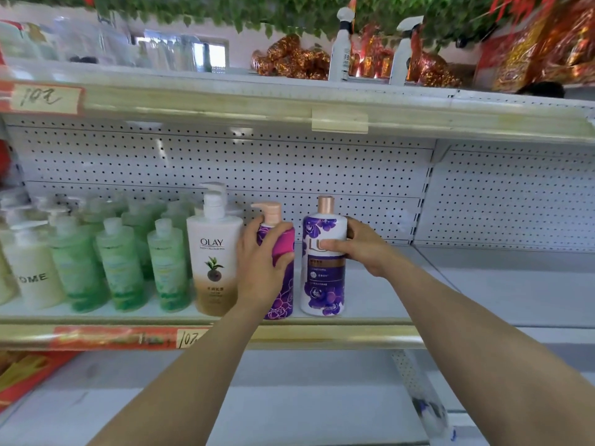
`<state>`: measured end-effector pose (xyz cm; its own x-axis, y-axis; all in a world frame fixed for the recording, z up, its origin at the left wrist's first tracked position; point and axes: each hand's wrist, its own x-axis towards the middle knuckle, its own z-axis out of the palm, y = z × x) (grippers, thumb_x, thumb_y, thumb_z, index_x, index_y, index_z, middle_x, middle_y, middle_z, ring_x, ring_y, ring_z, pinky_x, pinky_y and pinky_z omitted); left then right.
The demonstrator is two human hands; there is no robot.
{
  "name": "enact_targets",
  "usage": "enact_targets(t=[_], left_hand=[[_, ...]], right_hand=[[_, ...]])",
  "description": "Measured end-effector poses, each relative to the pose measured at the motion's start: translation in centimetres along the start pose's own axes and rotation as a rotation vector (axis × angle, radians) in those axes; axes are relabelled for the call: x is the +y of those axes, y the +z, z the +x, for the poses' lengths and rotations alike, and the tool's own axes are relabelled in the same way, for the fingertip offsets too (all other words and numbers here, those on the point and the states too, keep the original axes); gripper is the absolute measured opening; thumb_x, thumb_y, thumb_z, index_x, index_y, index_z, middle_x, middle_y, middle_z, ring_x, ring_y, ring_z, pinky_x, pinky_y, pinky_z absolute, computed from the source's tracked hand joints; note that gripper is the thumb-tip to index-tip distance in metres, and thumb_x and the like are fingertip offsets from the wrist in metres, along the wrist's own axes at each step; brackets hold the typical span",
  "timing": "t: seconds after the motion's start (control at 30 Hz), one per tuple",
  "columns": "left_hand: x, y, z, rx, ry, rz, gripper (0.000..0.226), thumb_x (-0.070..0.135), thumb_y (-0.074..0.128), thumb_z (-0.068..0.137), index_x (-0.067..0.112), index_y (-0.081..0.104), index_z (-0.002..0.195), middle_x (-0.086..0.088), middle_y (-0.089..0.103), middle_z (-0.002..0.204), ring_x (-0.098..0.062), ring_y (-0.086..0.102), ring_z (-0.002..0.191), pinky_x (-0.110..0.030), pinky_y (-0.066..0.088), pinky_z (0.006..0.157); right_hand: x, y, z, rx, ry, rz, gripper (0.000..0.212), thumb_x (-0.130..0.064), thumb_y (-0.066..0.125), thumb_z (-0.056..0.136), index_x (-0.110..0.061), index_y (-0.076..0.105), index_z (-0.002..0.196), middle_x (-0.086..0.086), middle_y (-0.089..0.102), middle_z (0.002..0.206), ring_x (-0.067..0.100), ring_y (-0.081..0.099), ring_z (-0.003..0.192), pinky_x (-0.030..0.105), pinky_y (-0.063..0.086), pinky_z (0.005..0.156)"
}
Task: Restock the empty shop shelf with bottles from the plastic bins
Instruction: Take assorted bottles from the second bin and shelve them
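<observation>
The left hand (260,268) wraps around the purple pump bottle (280,300), hiding most of its label. The right hand (363,249) grasps the white bottle (323,284), thumb across the brand name. Both bottles stand near the shelf's (370,294) front edge, right of the cream bottle (214,262). Green bottles (122,265) further left are blurred.

Magenta bottle (284,294), violet-white bottle (323,284) — upright
</observation>
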<state>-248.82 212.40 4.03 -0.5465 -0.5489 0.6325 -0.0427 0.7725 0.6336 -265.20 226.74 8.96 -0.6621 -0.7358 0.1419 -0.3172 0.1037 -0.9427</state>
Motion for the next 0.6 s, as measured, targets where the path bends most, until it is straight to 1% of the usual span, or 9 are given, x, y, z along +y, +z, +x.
enact_targets(t=[0.07, 0.2, 0.27, 0.33, 0.43, 0.6], left_hand=[[0.0, 0.1, 0.1, 0.005, 0.003, -0.007, 0.054, 0.022, 0.071, 0.089, 0.048, 0.049, 0.131, 0.014, 0.018, 0.153, -0.025, 0.018, 0.145, -0.051, 0.036, 0.113], [0.0, 0.1, -0.1, 0.01, 0.009, -0.011, 0.053, 0.02, 0.07, 0.09, 0.047, 0.049, 0.131, 0.015, 0.018, 0.153, -0.025, 0.018, 0.145, -0.051, 0.035, 0.114], [0.0, 0.1, 0.0, 0.01, 0.012, -0.005, 0.052, 0.019, 0.069, 0.09, 0.046, 0.05, 0.13, 0.013, 0.018, 0.152, -0.026, 0.019, 0.144, -0.05, 0.036, 0.114], [0.2, 0.2, 0.2, 0.01, 0.01, 0.003, 0.051, 0.019, 0.069, 0.091, 0.044, 0.051, 0.131, 0.01, 0.02, 0.153, -0.026, 0.02, 0.143, -0.047, 0.034, 0.115], [0.4, 0.4, 0.2, 0.021, -0.003, 0.006, 0.048, 0.018, 0.067, 0.091, 0.041, 0.053, 0.132, 0.007, 0.021, 0.154, -0.026, 0.019, 0.143, -0.045, 0.032, 0.116], [0.2, 0.6, -0.4, 0.04, 0.03, -0.006, 0.047, 0.018, 0.065, 0.093, 0.039, 0.053, 0.133, 0.009, 0.019, 0.154, -0.025, 0.018, 0.144, -0.043, 0.034, 0.114]], right_hand=[[0.0, 0.2, 0.2, -0.036, -0.012, -0.003, 0.053, -0.015, 0.087, 0.073, -0.03, 0.058, 0.115, 0.0, 0.069, 0.116, 0.017, 0.065, 0.111, 0.037, 0.053, 0.098], [0.4, 0.2, 0.5, -0.052, -0.015, 0.023, 0.053, -0.01, 0.086, 0.074, -0.032, 0.059, 0.115, 0.001, 0.07, 0.116, 0.016, 0.066, 0.109, 0.03, 0.055, 0.092], [0.8, -0.1, 0.5, -0.055, 0.004, 0.062, 0.057, -0.007, 0.085, 0.074, -0.025, 0.059, 0.122, 0.004, 0.071, 0.116, 0.02, 0.068, 0.109, 0.032, 0.057, 0.091], [1.2, -0.4, 0.6, -0.06, 0.014, 0.081, 0.062, -0.007, 0.084, 0.075, -0.02, 0.057, 0.129, 0.004, 0.072, 0.117, 0.022, 0.068, 0.111, 0.035, 0.056, 0.094], [1.4, -0.2, 0.7, -0.067, 0.015, 0.063, 0.063, -0.009, 0.084, 0.075, -0.02, 0.056, 0.131, 0.002, 0.072, 0.117, 0.02, 0.068, 0.111, 0.039, 0.054, 0.098], [1.5, -0.2, 0.6, -0.067, 0.028, 0.042, 0.063, -0.012, 0.083, 0.078, -0.021, 0.053, 0.133, 0.001, 0.07, 0.121, 0.018, 0.066, 0.114, 0.04, 0.051, 0.102]])
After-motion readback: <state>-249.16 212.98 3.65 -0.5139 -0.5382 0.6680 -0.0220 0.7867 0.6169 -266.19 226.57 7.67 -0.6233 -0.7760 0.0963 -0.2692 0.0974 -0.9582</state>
